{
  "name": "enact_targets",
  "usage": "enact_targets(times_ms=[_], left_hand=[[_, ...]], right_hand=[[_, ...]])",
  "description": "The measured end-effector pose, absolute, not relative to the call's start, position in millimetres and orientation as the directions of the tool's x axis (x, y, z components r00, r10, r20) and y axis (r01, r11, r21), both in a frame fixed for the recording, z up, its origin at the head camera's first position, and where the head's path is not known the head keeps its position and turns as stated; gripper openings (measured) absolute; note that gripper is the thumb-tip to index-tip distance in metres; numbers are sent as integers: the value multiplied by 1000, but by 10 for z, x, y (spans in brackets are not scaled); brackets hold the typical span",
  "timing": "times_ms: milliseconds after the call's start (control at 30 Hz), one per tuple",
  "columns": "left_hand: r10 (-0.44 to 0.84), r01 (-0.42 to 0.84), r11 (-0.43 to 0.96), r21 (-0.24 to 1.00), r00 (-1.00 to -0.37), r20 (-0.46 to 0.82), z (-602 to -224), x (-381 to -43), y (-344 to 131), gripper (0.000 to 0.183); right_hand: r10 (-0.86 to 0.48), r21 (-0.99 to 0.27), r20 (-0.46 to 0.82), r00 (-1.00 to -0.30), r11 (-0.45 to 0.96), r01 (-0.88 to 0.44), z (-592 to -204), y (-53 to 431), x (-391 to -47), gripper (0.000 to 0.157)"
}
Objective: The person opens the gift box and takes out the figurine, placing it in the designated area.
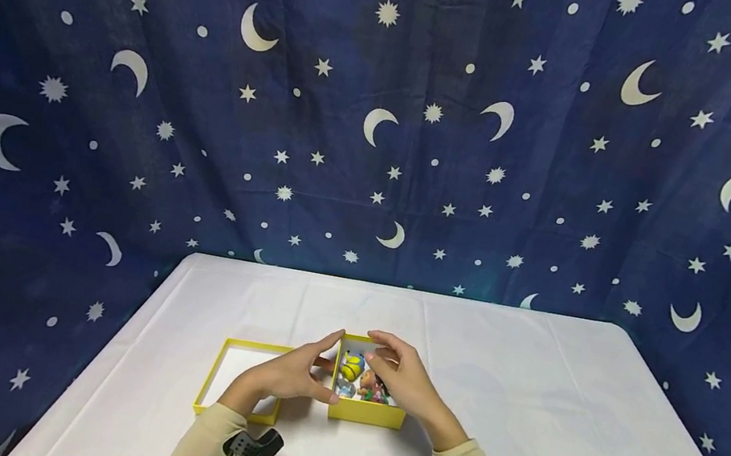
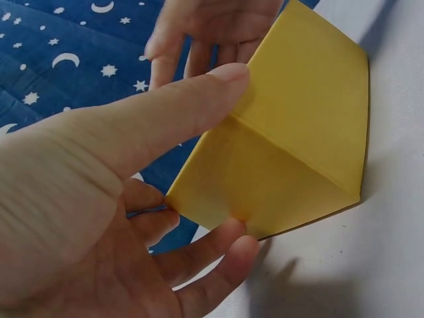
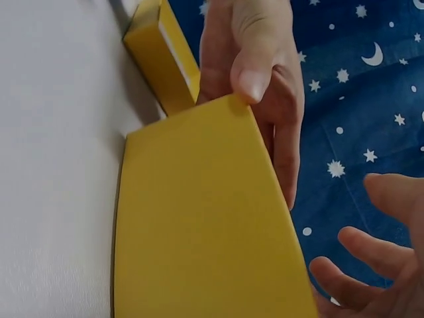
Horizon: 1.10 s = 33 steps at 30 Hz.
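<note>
A yellow box (image 1: 365, 413) stands upright on the table with its top off. Inside it lie a yellow-and-blue toy figure (image 1: 351, 367), a doll-like figurine (image 1: 372, 387) with a pinkish face, and a small pale blue item (image 1: 346, 388). My left hand (image 1: 292, 372) grips the box's left side, thumb at the near corner and fingers along the side wall. Over the right part of the box hovers my right hand (image 1: 408, 378), fingers spread and loosely bent, nothing visible in them. It hides part of the box's interior.
To the left, partly behind my left forearm, a yellow-rimmed box lid (image 1: 215, 373) lies with its white inside up. White cloth covers the table (image 1: 523, 419). A dark blue curtain (image 1: 325, 123) with moons and stars hangs behind the far edge.
</note>
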<state>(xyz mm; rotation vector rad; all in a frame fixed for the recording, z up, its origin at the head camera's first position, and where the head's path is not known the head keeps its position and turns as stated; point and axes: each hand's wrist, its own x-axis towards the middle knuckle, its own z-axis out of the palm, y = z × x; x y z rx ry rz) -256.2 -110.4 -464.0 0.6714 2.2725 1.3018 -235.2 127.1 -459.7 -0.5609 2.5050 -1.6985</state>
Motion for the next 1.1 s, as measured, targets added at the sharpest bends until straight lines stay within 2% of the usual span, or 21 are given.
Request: enact_targets(times_ms=[233, 367, 533, 700, 800, 1100], left_hand=[[604, 188, 438, 879, -785, -133, -4648, -2570, -1110, 110], [610, 197, 436, 878, -782, -127, -4656, -2569, -1119, 109], [617, 197, 429, 881, -777, -127, -4653, -2573, -1118, 109], [614, 196, 432, 880, -779, -128, -4647, -2565, -1103, 109], [611, 190, 438, 879, -780, -136, -4660, -2552, -1102, 109], [613, 200, 435, 878, -780, -127, -4661, -2548, -1098, 108]], right_hand=[[-341, -811, 184, -922, 477, -339, -4590, 1264, -2309, 48], [-389, -666, 208, -897, 615, -421, -4604, 1256, -2281, 51], [-389, -535, 237, -890, 713, -454, -4622, 1268, -2279, 53], [-353, -479, 252, -901, 763, -433, -4652, 1285, -2293, 46], [-333, -458, 220, -917, 795, -398, -4676, 1290, -2292, 42], [-340, -451, 133, -931, 816, -362, -4675, 1263, -2318, 43]])
